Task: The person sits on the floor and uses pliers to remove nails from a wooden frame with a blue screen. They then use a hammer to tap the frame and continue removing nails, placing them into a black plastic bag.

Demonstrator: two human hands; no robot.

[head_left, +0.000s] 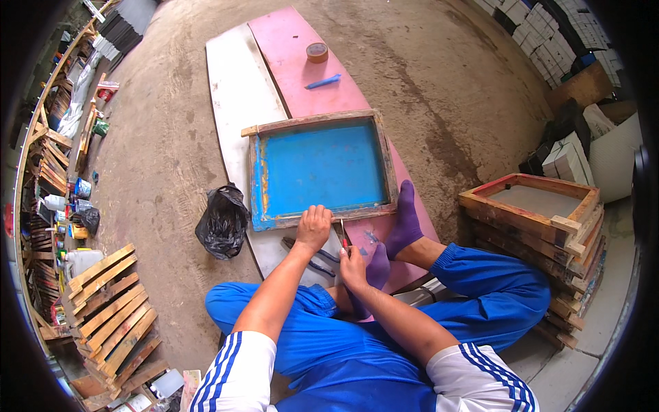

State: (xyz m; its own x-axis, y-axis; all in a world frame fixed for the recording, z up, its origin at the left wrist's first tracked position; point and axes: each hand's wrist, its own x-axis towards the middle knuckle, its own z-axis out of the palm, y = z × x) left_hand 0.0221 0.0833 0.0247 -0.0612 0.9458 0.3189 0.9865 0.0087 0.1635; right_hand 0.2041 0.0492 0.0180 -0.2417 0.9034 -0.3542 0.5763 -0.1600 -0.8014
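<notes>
A wooden screen-printing frame point(255, 184) with blue mesh lies on the boards in front of me. My left hand point(314, 228) is closed over the near rail of the frame, fingers curled on its edge. Just to its right, my right hand point(353, 266) grips a screwdriver point(344, 237) with a red handle. Its thin metal shaft points up at the frame's near rail; whether the tip touches the wood I cannot tell. Dark-handled pliers point(321, 266) lie on the white board between my forearms, partly covered by my left wrist.
A white board point(237, 75) and a pink board point(288, 31) hold a tape roll point(317, 53) and a blue strip point(322, 82). A black plastic bag point(223, 223) sits left. Stacked frames point(508, 206) stand right; wooden pieces point(113, 316) lie left. My purple-socked foot point(403, 223) touches the boards.
</notes>
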